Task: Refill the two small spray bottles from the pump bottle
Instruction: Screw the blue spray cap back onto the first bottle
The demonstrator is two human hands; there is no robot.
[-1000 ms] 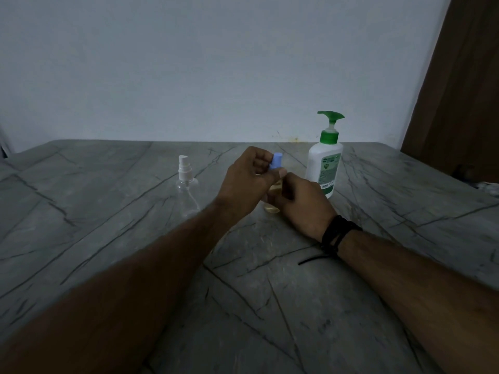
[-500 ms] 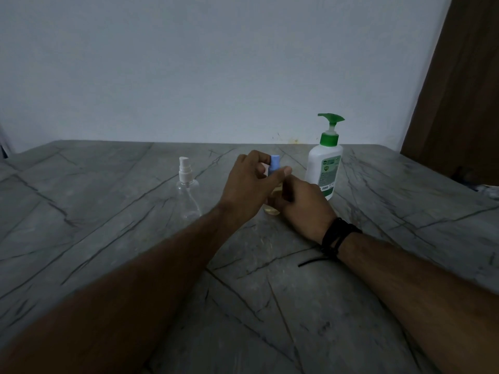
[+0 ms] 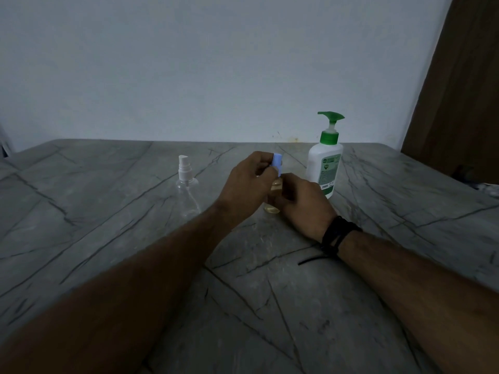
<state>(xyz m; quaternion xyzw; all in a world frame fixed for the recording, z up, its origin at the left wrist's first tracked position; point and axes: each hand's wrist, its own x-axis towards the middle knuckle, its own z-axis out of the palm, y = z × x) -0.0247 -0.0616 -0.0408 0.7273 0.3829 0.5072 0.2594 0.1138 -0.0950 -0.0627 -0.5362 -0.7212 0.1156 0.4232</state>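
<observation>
My left hand [image 3: 249, 182] pinches the blue cap [image 3: 277, 162] on top of the small bottle [image 3: 272, 205], which stands on the grey table [image 3: 108, 211] with yellowish liquid at its bottom. My right hand [image 3: 302, 203] curls around that bottle's body. The pump bottle [image 3: 324, 164] stands just behind my right hand. The clear spray bottle [image 3: 187, 190] stands apart to the left.
</observation>
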